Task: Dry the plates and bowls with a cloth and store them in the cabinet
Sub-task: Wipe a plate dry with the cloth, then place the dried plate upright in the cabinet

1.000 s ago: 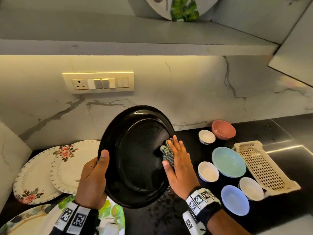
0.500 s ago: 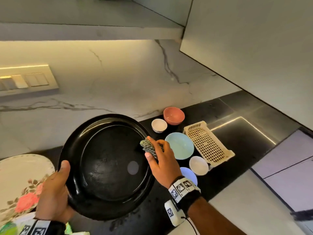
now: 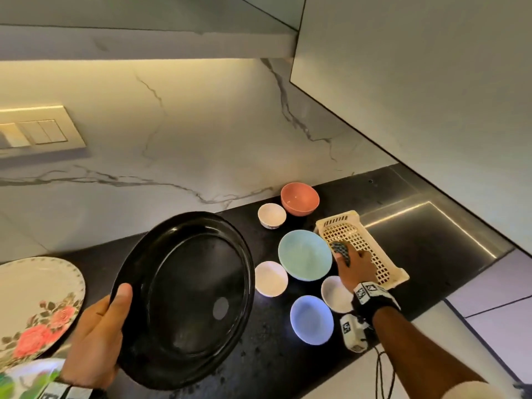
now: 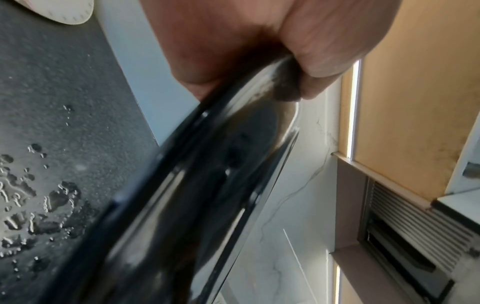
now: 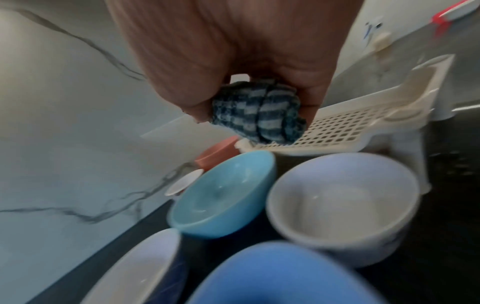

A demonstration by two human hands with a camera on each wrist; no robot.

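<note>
My left hand [image 3: 92, 338] gripped the black plate [image 3: 184, 298] at lower centre; my right hand [image 3: 355, 264] clutched the balled cloth [image 3: 341, 250] over the rack [image 3: 388, 269], right of centre. The plate looked wiped, I judged, but unstored; six bowls [image 3: 305, 254] and floral plates [image 3: 37, 303] waited. I read no writing anywhere.
</note>
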